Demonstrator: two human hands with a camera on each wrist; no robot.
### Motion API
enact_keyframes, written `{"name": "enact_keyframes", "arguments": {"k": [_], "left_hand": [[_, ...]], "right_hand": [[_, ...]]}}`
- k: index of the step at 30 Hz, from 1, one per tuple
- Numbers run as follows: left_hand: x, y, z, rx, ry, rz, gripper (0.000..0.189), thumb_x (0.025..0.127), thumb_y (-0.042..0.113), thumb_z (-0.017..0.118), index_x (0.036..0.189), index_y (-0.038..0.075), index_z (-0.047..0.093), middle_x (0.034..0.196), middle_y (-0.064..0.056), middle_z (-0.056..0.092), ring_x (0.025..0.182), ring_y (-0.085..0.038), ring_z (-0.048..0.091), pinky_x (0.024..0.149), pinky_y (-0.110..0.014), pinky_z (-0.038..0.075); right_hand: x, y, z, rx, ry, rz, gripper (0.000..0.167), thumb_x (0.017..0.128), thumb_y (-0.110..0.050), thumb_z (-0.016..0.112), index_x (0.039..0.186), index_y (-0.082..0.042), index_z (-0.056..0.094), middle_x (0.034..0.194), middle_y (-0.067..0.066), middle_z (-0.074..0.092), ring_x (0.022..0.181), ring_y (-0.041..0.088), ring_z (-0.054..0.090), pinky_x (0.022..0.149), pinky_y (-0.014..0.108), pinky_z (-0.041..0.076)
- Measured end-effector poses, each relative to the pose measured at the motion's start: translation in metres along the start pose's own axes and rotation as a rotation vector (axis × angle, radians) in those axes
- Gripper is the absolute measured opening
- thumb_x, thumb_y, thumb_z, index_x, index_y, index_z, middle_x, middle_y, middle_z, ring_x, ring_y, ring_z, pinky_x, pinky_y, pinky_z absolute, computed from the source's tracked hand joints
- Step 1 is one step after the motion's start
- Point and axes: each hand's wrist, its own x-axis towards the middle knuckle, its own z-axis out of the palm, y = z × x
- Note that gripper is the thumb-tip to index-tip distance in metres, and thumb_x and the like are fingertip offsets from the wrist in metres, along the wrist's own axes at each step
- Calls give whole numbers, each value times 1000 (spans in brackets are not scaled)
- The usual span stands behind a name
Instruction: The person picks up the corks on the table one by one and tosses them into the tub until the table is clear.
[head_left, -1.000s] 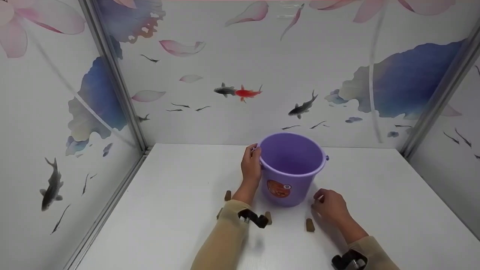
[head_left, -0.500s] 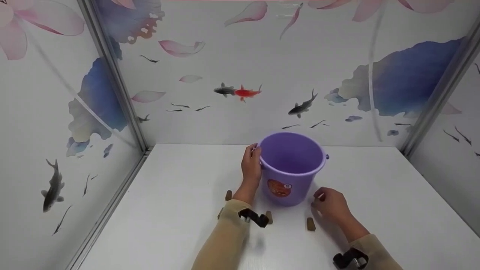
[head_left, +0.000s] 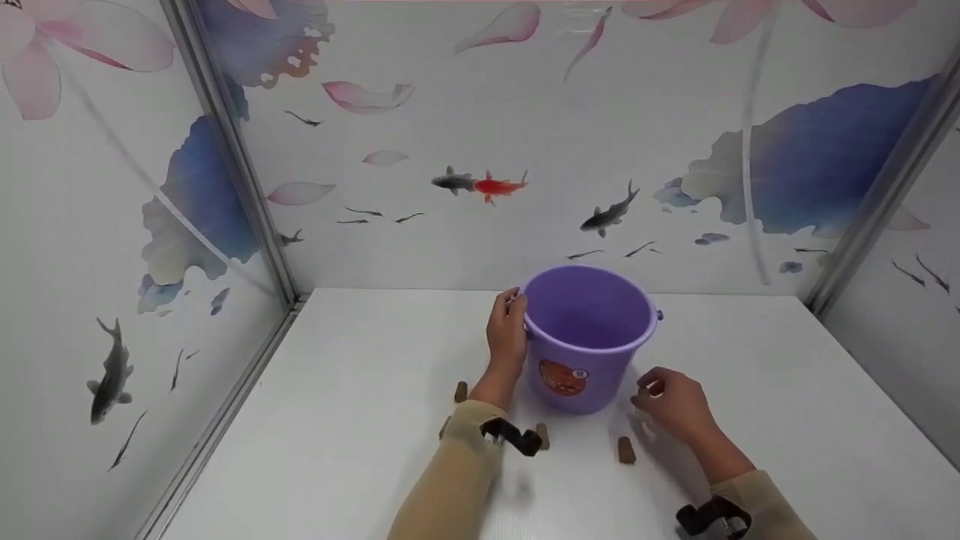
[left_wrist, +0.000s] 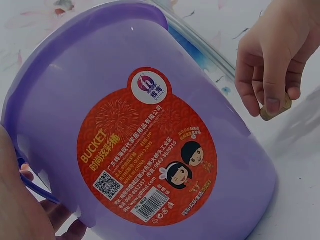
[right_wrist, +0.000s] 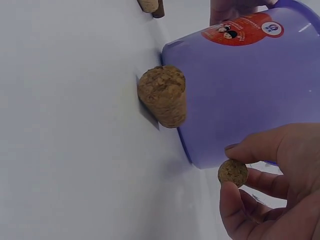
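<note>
A purple plastic bucket [head_left: 611,375] with a red label stands upright on the white table. At its left side my left hand [head_left: 507,334] grips the bucket near the rim, with part of the purple bail handle [left_wrist: 37,187] by the fingers. My right hand [head_left: 675,401] is just right of the bucket's base. Between its thumb and fingers it pinches a cork stopper [right_wrist: 233,173], seen end-on in the right wrist view. Another cork stopper [head_left: 626,450] lies on the table in front of the bucket, close to the right hand.
More corks lie near the left forearm: one cork [head_left: 461,391] left of the wrist, another [head_left: 543,436] beside the black wrist mount [head_left: 514,436], and a third [head_left: 445,427] partly hidden by the sleeve. White panels [head_left: 465,247] with painted fish and petals enclose the table's back and sides.
My right hand has shifted slightly up and away from the bucket to the right, with the cork in its fingers. The left hand keeps its grip on the bucket, which stands in place.
</note>
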Motion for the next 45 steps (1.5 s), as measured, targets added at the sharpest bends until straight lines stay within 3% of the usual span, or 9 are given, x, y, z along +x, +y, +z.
{"name": "enact_keyframes", "arguments": {"k": [8,15,21,26,32,40,45], "left_hand": [[-6,2,4,7,-23,-30,47,106,42,49,142,15,62,137,-9,68,127,-25,63,106,-44,55],[-3,8,9,0,-20,-22,47,106,42,50,142,15,63,136,-9,68,125,-24,64,104,-43,56],[1,10,4,-21,-9,15,46,105,41,50,140,14,65,131,-11,69,116,-24,65,93,-38,57],[3,8,-1,-6,1,23,45,106,40,50,140,14,64,131,-11,69,120,-24,65,99,-41,56],[1,6,-2,12,-6,14,47,106,41,50,141,14,64,135,-11,68,125,-26,64,105,-44,54],[-3,3,-2,11,-10,1,47,106,41,50,141,13,63,136,-11,68,122,-24,65,97,-40,57],[-5,2,-2,-3,-3,7,48,105,41,50,141,13,63,137,-11,68,124,-25,65,99,-42,57]], "right_hand": [[-6,-1,-11,-41,23,23,24,92,-16,75,110,0,73,99,17,72,89,29,64,73,38,49],[-1,-2,-41,-40,62,0,30,96,-21,73,115,2,72,107,25,73,95,35,69,73,39,52],[3,-10,-55,35,66,43,36,99,-29,71,122,-1,70,113,22,73,87,22,74,71,32,53],[7,-20,-54,106,68,76,42,100,-33,71,127,-1,68,116,19,73,85,12,71,73,30,54],[7,-23,-56,132,99,105,42,100,-34,71,128,-2,69,117,20,72,85,10,71,73,29,53],[10,-22,-71,162,112,166,47,102,-37,67,134,-3,66,121,18,70,92,13,74,76,25,54],[13,-22,-80,163,115,168,48,101,-38,68,135,-3,66,121,18,70,92,12,74,76,23,54]]}}
